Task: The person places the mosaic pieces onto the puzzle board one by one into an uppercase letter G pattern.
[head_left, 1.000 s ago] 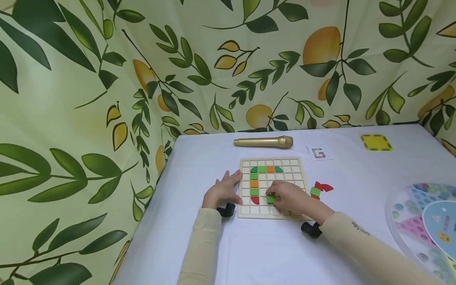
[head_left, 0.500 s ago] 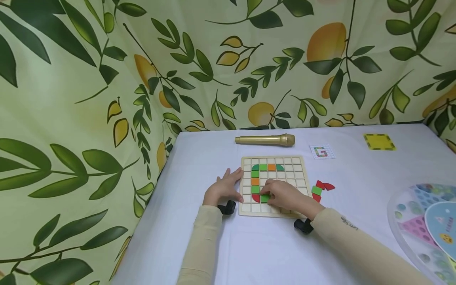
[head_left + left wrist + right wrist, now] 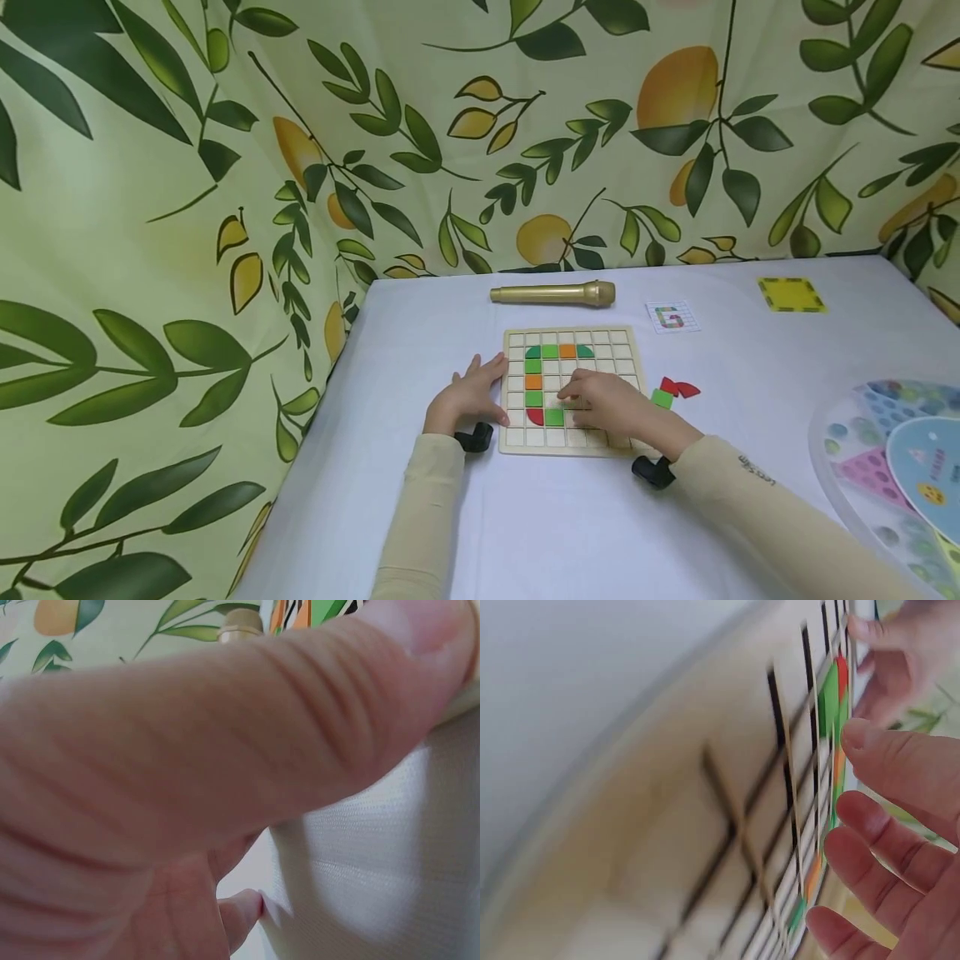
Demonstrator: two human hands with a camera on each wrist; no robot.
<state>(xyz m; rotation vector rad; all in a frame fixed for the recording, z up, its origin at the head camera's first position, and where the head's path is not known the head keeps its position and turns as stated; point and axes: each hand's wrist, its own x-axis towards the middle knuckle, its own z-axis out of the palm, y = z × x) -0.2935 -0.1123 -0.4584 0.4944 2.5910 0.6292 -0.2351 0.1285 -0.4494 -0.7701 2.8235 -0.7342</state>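
Released state: right hand (image 3: 603, 404), fingers parted and slightly bent, just right of the green square tile (image 3: 554, 417). Half a second ago the fingers were on this tile; they have since drawn off it to the right, leaving it in full view. Tile position: lower part of the gridded board (image 3: 517, 437), flat in the cell beside the red rounded tile (image 3: 535, 416). Tile finish: plain bright green. Left hand (image 3: 468, 398): fingers spread, touching the board's left edge.
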